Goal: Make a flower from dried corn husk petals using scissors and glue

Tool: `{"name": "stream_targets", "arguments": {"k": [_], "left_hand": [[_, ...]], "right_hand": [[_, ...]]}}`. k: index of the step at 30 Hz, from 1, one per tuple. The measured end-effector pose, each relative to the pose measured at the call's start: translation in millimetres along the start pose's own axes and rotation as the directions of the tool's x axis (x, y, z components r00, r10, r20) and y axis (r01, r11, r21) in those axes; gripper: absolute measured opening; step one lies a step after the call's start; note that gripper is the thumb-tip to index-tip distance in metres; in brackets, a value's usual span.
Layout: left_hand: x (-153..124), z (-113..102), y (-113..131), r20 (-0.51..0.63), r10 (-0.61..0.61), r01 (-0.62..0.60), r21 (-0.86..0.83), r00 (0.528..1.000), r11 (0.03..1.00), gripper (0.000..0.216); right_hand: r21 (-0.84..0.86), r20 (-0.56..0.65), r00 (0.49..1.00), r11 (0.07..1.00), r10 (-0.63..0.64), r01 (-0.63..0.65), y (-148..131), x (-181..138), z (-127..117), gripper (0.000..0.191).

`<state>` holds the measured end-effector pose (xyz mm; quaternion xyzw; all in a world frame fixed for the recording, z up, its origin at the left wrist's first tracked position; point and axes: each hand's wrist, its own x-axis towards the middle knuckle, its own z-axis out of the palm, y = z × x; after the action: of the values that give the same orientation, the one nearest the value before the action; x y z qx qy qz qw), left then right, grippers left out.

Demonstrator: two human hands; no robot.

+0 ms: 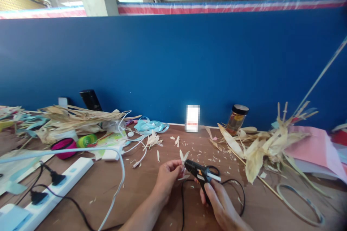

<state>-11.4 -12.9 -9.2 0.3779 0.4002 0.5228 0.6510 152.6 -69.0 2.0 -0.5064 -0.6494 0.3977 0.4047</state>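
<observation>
My left hand (168, 177) pinches a small pale piece of corn husk (184, 156), whose pointed tips fan out above the fingers. In my right hand (218, 200) is a black hot glue gun (199, 173) with a white glue stick poking out of its back. The gun's nozzle points left and sits right by the husk piece; whether it touches cannot be made out. A black cord (183, 202) loops on the table around the gun. Small husk scraps (195, 148) lie scattered just beyond both hands.
At left, a white power strip (62, 191) carries black plugs, and a white cable (123, 177) arches near it. Dried husks (78, 119) and light-blue ribbon (151, 126) lie behind. At right stand a lidded jar (236, 121), a husk bundle (260, 149) and pink paper (311, 144). A blue partition (173, 61) rises behind.
</observation>
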Motion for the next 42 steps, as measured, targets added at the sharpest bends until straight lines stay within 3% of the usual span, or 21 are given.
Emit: {"name": "stream_targets", "arguments": {"k": [42], "left_hand": [[1.1,-1.7,-2.7,0.012,0.017,-0.017,0.006,1.000,1.000,0.019]], "right_hand": [[-0.038,0.018,1.000,0.999,-0.021,0.022,3.0,-0.5,1.1,0.045]]}}
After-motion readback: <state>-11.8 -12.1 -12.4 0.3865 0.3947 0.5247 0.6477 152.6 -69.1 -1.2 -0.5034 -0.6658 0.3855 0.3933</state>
